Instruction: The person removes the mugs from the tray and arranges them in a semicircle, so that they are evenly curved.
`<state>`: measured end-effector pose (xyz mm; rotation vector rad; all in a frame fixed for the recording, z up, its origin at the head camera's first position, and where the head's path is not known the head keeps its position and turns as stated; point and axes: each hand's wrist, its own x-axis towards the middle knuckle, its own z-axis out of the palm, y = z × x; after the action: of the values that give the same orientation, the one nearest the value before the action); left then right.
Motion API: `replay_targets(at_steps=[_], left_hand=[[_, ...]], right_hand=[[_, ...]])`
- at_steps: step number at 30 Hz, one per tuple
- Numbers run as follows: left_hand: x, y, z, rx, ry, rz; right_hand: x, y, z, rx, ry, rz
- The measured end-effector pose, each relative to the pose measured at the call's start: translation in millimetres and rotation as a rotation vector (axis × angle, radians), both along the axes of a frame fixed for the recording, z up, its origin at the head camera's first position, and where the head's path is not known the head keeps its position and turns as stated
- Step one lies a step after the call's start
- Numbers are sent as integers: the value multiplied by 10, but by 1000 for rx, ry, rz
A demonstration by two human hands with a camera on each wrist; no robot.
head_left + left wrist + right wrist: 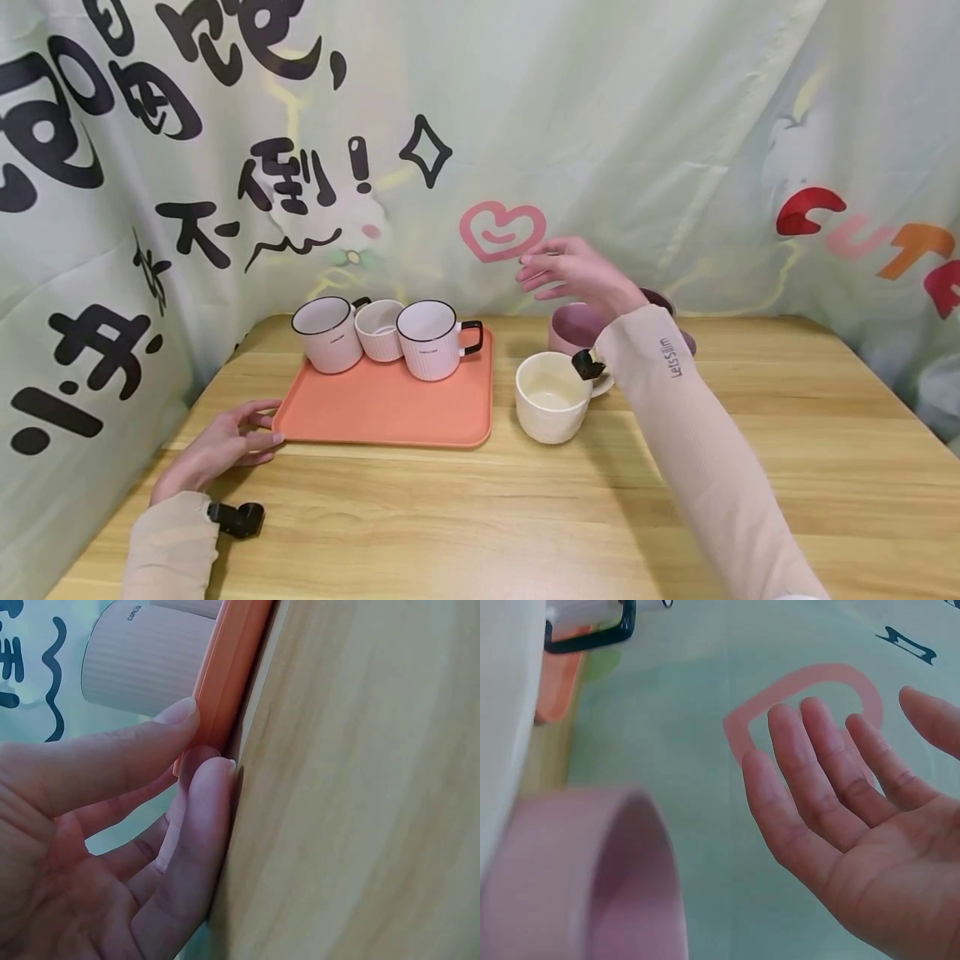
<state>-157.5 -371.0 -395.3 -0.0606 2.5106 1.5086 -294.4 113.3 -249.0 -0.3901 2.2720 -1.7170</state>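
Observation:
At the near left corner of the orange tray (382, 417), my left hand (225, 446) pinches the rim. In the left wrist view the thumb (176, 712) lies against the tray's edge (225, 675), and other fingers reach underneath. Along the tray's far side stand two white mugs with black rims, a left mug (327, 337) and a right mug (430, 342), with a small white ribbed cup (380, 332) between them. My right hand (573, 271) is in the air above a pink mug (570, 329), fingers loosely extended and holding nothing. A cream mug (551, 408) stands right of the tray.
A dark mug (658, 302) is mostly hidden behind the right forearm. The wooden table (420, 525) runs back to a printed curtain (637, 108). In the right wrist view, the pink mug's rim (622, 825) is close to the camera.

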Motion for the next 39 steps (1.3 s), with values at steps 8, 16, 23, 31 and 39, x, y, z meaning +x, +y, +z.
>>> replay_targets(at_steps=[8, 16, 23, 31, 39], left_hand=[[-5, 2, 17, -4, 0, 0], [-23, 29, 6, -6, -4, -5], [-23, 18, -17, -4, -1, 6], [-34, 22, -19, -14, 2, 14], [-29, 16, -21, -6, -11, 11]], right_hand=[[-27, -251, -40, 7, -48, 25], [-53, -412, -78, 12, -94, 28], [-91, -599, -125, 0, -164, 36], [-126, -779, -183, 34, -207, 40], [-169, -873, -336, 148, -267, 101]])
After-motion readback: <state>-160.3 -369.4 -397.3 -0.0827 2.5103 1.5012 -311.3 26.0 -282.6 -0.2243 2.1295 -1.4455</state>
